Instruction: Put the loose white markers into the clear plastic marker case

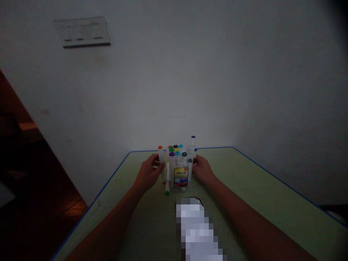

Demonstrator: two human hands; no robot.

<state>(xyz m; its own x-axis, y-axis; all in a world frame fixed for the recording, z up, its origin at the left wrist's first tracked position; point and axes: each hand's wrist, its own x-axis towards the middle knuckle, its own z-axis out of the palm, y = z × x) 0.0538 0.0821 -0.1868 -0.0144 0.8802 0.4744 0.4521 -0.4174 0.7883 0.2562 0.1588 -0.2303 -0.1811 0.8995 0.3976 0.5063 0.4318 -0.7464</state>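
A clear plastic marker case (172,177) with a yellow and blue label stands on the table, holding several markers with coloured caps. My left hand (150,170) grips an upright orange-capped marker (161,154) just left of the case. Beside it, a green-ended marker (168,183) leans or lies along the case's left side; which one is unclear. My right hand (202,169) has its fingers against the case's right wall, its fingertips partly hidden. A purple-capped marker (193,142) rises above the others at the right back corner.
The pale green table (244,181) has a blue edge and meets a grey wall (212,72). In front of the case lies a flat, pixelated object (199,228) with a dark rim. A panel (84,32) is fixed high on the wall.
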